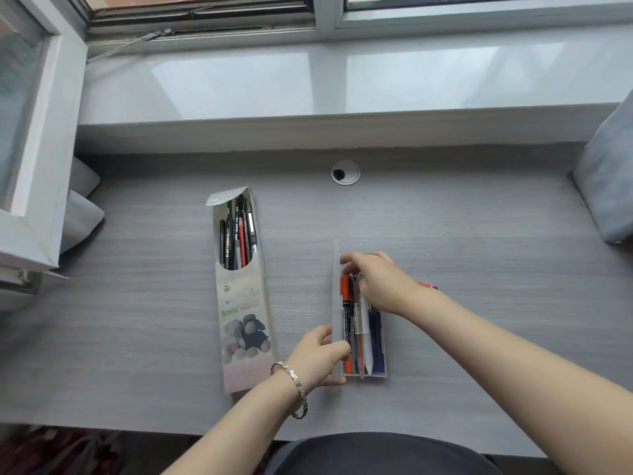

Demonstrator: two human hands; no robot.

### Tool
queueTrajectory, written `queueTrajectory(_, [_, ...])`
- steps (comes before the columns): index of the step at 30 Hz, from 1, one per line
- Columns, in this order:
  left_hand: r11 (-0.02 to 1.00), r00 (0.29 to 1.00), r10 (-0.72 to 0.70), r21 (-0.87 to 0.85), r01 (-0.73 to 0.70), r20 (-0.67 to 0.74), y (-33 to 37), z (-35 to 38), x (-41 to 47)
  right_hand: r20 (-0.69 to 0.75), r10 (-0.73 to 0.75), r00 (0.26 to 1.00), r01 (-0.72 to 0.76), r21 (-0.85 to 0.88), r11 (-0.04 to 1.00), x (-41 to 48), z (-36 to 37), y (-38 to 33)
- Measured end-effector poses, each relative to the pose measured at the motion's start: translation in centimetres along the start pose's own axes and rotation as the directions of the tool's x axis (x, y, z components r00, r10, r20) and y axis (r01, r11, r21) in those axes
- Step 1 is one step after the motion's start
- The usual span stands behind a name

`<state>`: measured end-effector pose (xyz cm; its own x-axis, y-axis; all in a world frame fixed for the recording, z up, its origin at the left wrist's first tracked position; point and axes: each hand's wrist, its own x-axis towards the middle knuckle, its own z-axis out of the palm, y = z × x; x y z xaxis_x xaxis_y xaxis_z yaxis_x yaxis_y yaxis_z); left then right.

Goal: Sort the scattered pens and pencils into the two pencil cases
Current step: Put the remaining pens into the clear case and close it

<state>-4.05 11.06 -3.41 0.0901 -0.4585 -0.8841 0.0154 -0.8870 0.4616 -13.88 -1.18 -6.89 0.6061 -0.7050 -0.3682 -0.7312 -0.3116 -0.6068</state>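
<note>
Your right hand (383, 282) lies across the far end of the clear plastic case (363, 337), fingers (352, 260) curled down among the pens; whether they are clamped on one or only pressing, you cannot tell from here. Your left hand (318, 354) steadies the near end, its fingers closed on the raised lid (337, 303), which stands on edge along the case's left side. To finish this well, hold the lid clear with the left hand and press the pens flat and parallel before you bring the lid down, so that nothing rides up and jams the closure. In that case you can see an orange marker (345, 303) at the left, a thin red pen, a white barrel and dark blue pens at the right, packed side by side. A red pen (426, 286) shows on the desk (496, 252) just behind your right wrist, and it looks like the last loose one, so take it in before closing. The printed card case (245, 320) lies well apart to the left, flap open, holding mostly black pencils and one red one, tips toward the window.
</note>
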Motion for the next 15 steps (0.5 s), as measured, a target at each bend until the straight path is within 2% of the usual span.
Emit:
queueTrajectory(2, [1.0,1.0,0.007,-0.013,-0.007,0.016,0.0,0.0,-0.1,-0.05,0.039,0.998,-0.031,0.16,0.987,-0.5,-0.7,0.2])
queueTrajectory(4, [0.999,1.0,0.029,-0.032,-0.029,0.003,0.1,0.1,-0.4,-0.179,0.05,0.983,-0.012,0.205,0.979,-1.3,-1.4,0.9])
queueTrajectory(5, [0.999,0.999,0.033,-0.033,-0.033,-0.006,0.0,0.1,-0.3,-0.223,0.031,0.974,0.003,0.152,0.988,-1.9,-1.4,1.4])
queueTrajectory(7, [0.999,1.0,0.021,-0.041,-0.022,-0.014,0.0,0.2,-0.4,-0.219,-0.036,0.975,0.025,-0.055,0.998,-3.5,-0.6,2.2])
queueTrajectory(10, [0.997,0.999,0.019,-0.069,-0.021,-0.036,-0.2,0.4,-0.1,-0.225,-0.206,0.952,0.117,-0.356,0.927,-5.8,3.1,2.5])
queueTrajectory(15, [0.992,1.0,0.028,-0.124,-0.028,0.0,-0.6,0.4,0.7,-0.199,-0.265,0.943,0.153,-0.448,0.881,-6.3,7.5,2.5])
